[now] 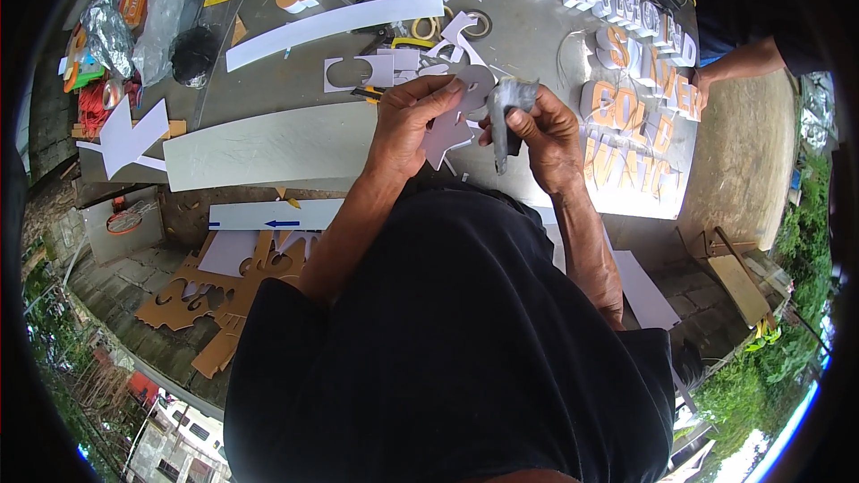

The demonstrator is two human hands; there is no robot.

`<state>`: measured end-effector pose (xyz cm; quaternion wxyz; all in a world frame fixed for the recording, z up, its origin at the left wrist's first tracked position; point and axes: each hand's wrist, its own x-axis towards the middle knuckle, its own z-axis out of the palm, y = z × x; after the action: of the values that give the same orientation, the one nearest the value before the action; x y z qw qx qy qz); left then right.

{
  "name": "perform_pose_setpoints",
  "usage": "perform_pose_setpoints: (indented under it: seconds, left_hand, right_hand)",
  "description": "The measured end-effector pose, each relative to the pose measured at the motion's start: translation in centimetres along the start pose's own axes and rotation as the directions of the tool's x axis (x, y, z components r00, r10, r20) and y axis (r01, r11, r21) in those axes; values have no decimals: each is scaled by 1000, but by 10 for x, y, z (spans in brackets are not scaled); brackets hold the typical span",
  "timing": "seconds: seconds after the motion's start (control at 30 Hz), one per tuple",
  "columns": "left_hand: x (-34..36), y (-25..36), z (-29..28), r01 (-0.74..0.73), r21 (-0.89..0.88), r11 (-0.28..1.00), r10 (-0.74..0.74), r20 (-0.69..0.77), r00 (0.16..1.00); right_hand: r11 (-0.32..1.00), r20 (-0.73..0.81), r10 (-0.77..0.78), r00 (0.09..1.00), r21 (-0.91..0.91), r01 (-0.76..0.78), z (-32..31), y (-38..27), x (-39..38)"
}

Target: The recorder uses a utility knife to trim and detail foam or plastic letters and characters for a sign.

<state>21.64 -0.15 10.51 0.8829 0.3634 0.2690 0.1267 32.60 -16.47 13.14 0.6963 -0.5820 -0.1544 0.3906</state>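
Note:
In the middle of the view, my left hand [412, 125] is closed on a white cut-out sheet piece [447, 145] with an irregular outline, thumb pressed on its upper part. My right hand [548, 148] grips a grey, crumpled, folded strip [502, 148], perhaps abrasive paper, held close beside the cut-out's right side. Both hands are raised over the near part of a metal-topped table [268, 67]. Behind them lie smaller white offcuts [358, 72], yellow-handled tools [420, 43] and a tape roll [475, 22].
Block letters [617, 98] stand at right; long pale strips [259, 152] lie at left. Bags and foil bundles [161, 36] crowd the back left. Another person's arm [743, 63] rests near the table's right edge. Brown cut boards [192, 291] sit below, left of my body.

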Motion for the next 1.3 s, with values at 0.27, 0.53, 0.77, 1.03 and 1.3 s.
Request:
perform_pose_setpoints:
  seconds: [0.27,0.53,0.77,1.03,1.3]
  left_hand:
    - [-4,-6,12,-10,-39,999,10,-15,1000]
    - [-1,-13,9,-203,114,972,213,-78,974]
    - [-3,-5,12,-335,501,798,380,14,925]
    - [-6,-10,18,-390,628,673,459,59,886]
    - [-3,-9,23,-496,736,461,569,183,802]
  right_hand:
    - [974,-100,36,994,-221,-58,5,0,11]
    - [902,-308,-226,924,-424,80,-6,7,18]
    - [807,-305,-312,900,-585,82,16,1,6]
    - [758,-213,-265,940,-649,67,30,-12,4]
    - [613,-93,-424,901,-761,211,41,-4,-9]
